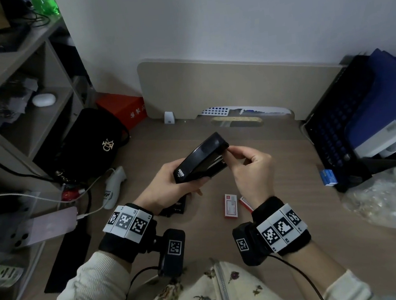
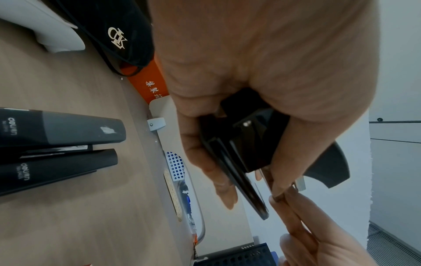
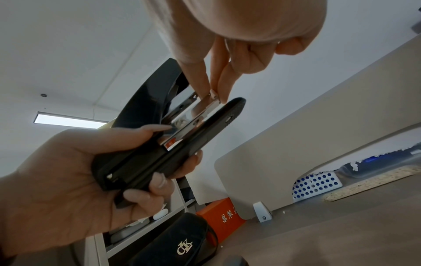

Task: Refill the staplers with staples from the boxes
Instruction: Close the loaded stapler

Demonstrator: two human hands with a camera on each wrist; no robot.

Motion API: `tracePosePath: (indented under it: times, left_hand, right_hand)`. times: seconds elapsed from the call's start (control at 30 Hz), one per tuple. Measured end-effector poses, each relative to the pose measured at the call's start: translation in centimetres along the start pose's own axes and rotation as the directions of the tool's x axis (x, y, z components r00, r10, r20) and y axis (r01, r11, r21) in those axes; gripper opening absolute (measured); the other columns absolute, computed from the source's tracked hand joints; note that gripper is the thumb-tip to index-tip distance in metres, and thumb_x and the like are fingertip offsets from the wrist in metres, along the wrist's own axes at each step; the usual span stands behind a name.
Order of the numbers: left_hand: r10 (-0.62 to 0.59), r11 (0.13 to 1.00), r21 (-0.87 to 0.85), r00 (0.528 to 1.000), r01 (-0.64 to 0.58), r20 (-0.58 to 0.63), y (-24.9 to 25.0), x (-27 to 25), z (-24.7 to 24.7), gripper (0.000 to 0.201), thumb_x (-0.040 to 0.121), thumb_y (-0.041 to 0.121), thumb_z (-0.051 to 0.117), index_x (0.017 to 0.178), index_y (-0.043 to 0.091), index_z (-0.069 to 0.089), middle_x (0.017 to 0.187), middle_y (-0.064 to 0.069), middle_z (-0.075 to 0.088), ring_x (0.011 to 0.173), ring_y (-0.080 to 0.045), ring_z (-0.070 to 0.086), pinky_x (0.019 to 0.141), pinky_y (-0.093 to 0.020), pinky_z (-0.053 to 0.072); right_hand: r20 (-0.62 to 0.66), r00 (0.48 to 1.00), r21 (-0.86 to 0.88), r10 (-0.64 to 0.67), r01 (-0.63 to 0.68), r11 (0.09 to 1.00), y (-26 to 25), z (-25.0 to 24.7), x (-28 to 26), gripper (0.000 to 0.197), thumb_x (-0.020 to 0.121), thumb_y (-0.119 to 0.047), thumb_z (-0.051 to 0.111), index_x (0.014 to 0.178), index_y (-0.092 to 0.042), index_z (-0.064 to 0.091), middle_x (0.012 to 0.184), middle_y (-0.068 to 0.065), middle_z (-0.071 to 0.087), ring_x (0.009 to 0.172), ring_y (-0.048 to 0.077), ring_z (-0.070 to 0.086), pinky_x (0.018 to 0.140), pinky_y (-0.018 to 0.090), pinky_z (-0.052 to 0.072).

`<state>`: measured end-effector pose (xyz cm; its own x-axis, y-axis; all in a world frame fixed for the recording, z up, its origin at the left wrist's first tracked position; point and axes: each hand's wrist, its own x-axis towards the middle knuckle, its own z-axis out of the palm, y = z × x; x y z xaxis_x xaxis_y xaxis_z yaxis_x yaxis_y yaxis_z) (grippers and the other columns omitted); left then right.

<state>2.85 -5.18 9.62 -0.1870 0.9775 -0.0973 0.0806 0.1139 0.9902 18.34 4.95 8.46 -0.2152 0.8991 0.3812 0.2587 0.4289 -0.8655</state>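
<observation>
The left hand point(image 1: 169, 185) grips the black stapler point(image 1: 200, 158) with its cover raised. The right hand point(image 1: 251, 168) pinches its metal front end. 2 staple boxes point(image 1: 231, 205) lie below the hands.

A glossy black stapler point(image 1: 200, 157), its lid hinged up off the metal staple channel point(image 3: 200, 109), is held tilted above the desk, while two more black staplers point(image 2: 56, 149) and two red-and-white staple boxes point(image 1: 231, 205) lie on the wood-grain surface beneath.
</observation>
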Motion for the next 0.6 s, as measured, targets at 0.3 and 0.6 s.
tracePosePath:
  times: [0.3,0.6]
  left_hand:
    - [-0.002,1.0,0.015,1.0,0.002,0.005,-0.32,0.36,0.03,0.027,0.083,0.009,0.073,0.108,0.003,0.064,0.098,-0.029,0.067,0.072,-0.021,0.066,0.069,-0.037,0.052]
    - [0.011,0.999,0.047,1.0,-0.01,-0.01,-0.19,0.36,0.11,0.025,0.083,0.007,0.073,0.106,0.003,0.065,0.091,-0.024,0.069,0.068,-0.015,0.066,0.064,-0.03,0.052]
  right_hand:
    - [-0.006,1.0,-0.016,0.011,-0.011,1.0,0.58,0.26,0.23,0.031,0.074,-0.047,0.066,0.084,-0.02,0.076,0.077,-0.011,0.073,0.07,0.003,0.066,0.068,0.037,0.056]
    - [0.007,0.998,-0.017,0.069,-0.069,0.997,0.52,0.39,0.3,0.011,0.076,-0.033,0.074,0.082,-0.024,0.075,0.075,-0.011,0.072,0.071,0.006,0.066,0.07,0.04,0.055]
